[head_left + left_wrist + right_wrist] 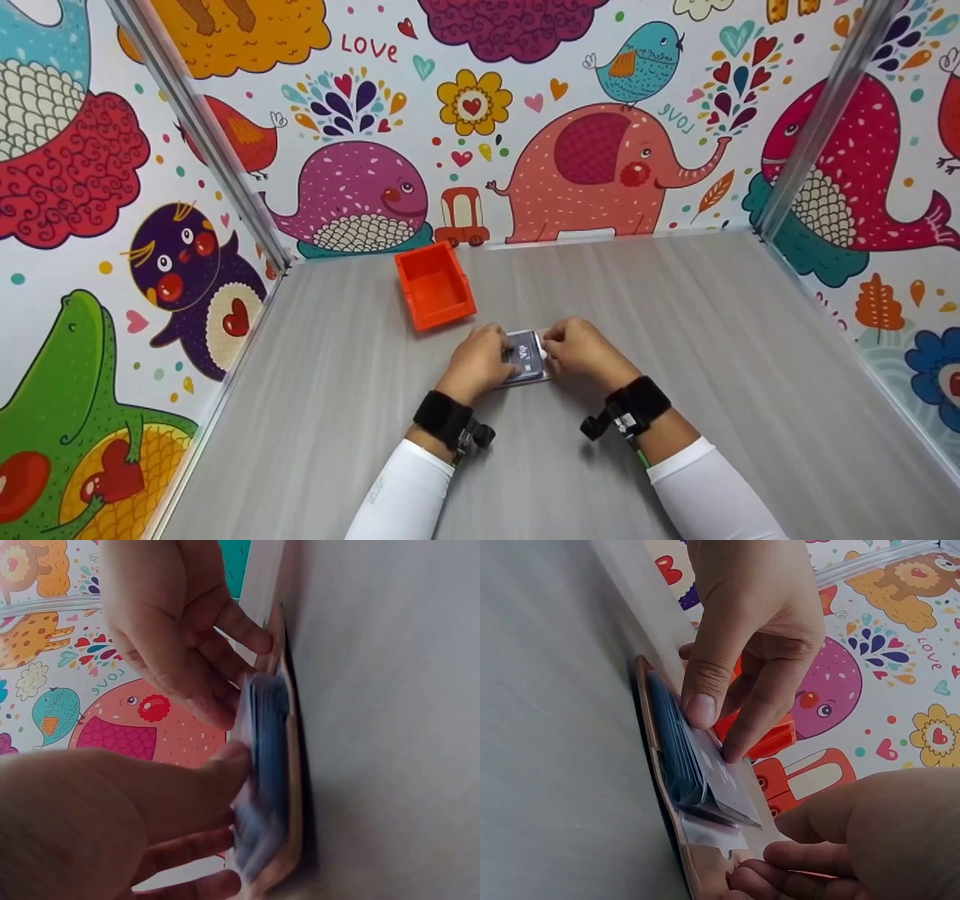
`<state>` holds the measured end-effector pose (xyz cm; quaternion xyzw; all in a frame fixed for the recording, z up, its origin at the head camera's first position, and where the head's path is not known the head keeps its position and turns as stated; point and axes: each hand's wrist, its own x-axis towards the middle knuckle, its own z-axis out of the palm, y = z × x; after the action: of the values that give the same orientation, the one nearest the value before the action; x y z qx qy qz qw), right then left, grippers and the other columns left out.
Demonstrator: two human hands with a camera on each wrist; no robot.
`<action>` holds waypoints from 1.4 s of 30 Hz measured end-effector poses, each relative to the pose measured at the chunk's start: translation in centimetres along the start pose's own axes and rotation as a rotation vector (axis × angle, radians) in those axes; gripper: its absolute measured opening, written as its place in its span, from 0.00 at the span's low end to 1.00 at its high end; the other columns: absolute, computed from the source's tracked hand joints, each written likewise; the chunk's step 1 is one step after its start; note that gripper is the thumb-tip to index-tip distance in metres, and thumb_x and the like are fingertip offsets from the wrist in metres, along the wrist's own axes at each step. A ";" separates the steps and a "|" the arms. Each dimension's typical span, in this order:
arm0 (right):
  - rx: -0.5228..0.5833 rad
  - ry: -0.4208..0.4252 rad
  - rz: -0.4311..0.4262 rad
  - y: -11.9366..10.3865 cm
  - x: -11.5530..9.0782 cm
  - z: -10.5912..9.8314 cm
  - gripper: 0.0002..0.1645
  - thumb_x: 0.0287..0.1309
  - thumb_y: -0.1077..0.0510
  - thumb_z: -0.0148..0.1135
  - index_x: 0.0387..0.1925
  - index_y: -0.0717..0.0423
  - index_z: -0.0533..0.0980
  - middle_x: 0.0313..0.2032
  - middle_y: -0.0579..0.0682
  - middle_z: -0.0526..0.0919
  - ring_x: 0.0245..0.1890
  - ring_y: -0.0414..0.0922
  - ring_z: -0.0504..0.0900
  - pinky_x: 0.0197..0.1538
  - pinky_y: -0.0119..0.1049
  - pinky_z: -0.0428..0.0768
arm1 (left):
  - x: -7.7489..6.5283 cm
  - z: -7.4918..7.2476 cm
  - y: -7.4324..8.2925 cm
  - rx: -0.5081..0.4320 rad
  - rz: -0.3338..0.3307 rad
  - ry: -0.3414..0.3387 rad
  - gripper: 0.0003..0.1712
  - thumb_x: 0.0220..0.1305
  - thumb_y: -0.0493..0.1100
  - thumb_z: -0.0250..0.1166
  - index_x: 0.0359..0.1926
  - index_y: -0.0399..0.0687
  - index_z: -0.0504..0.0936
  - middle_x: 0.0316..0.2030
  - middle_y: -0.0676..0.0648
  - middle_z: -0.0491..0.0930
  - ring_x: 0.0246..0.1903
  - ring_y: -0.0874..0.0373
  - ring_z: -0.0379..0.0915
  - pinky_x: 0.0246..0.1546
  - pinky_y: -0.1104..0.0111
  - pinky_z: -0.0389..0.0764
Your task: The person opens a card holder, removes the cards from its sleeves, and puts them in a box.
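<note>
A card holder (525,358) lies spread on the table, with a tan cover (651,736) and a thick stack of clear sleeves (676,757). Its top sleeve carries a dark card with pale print in the head view. My left hand (481,358) grips the stack from the left, its thumb (703,711) on the top face and fingers at the far edge. My right hand (583,346) is at the holder's right side, its curled fingertips holding the cover edge beside a thin white piece (716,832) that juts from under the stack.
An orange open bin (436,289) stands on the grey table (675,315) beyond my left hand. Panels with cartoon animals (592,180) wall the table at the back and both sides. A strapped camera (450,420) sits on each wrist.
</note>
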<state>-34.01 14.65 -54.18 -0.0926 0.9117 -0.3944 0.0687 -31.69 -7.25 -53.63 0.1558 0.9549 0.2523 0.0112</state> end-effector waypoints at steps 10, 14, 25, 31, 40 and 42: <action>0.203 -0.060 0.113 -0.1 0.1 0.3 0.23 0.79 0.61 0.63 0.67 0.70 0.83 0.45 0.59 0.92 0.27 0.40 0.84 0.29 0.30 0.84 | 0.1 0.6 0.2 0.025 0.000 -0.001 0.24 0.63 0.48 0.86 0.57 0.45 0.95 0.56 0.45 0.86 0.59 0.46 0.80 0.64 0.52 0.83; 0.254 -0.048 0.133 -0.1 0.4 0.5 0.25 0.76 0.64 0.64 0.69 0.70 0.82 0.43 0.57 0.92 0.25 0.39 0.85 0.28 0.29 0.85 | 0.2 0.6 0.2 0.018 0.003 0.009 0.24 0.63 0.48 0.86 0.57 0.44 0.95 0.55 0.45 0.86 0.58 0.47 0.80 0.63 0.52 0.83; 0.359 -0.012 0.167 0.2 0.5 1.3 0.21 0.73 0.64 0.70 0.64 0.66 0.87 0.35 0.50 0.93 0.21 0.37 0.82 0.26 0.27 0.82 | -0.1 0.7 0.1 0.031 0.009 0.036 0.24 0.63 0.48 0.87 0.56 0.42 0.95 0.54 0.44 0.87 0.57 0.46 0.81 0.62 0.52 0.84; 0.379 -0.018 0.180 0.3 0.4 1.5 0.18 0.74 0.63 0.71 0.61 0.65 0.89 0.34 0.50 0.92 0.21 0.36 0.81 0.25 0.27 0.82 | -0.1 0.8 0.3 0.027 0.002 0.035 0.24 0.62 0.47 0.87 0.56 0.41 0.95 0.55 0.44 0.87 0.57 0.46 0.82 0.63 0.52 0.84; 0.436 -0.026 0.206 0.5 0.3 1.1 0.15 0.74 0.65 0.68 0.56 0.68 0.89 0.31 0.49 0.90 0.25 0.38 0.83 0.28 0.28 0.83 | 0.0 0.8 0.5 0.017 -0.015 0.023 0.23 0.62 0.47 0.87 0.56 0.41 0.95 0.55 0.44 0.88 0.57 0.47 0.81 0.63 0.53 0.84; 0.444 -0.024 0.215 0.5 0.2 0.9 0.15 0.73 0.65 0.67 0.55 0.68 0.89 0.31 0.50 0.90 0.25 0.38 0.83 0.28 0.28 0.84 | 0.1 0.8 0.6 0.016 -0.024 0.016 0.24 0.62 0.47 0.87 0.56 0.42 0.95 0.55 0.45 0.88 0.57 0.47 0.81 0.64 0.53 0.84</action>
<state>-34.10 14.28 -55.16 0.0175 0.8064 -0.5743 0.1398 -31.51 -6.33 -54.06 0.1425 0.9587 0.2460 0.0053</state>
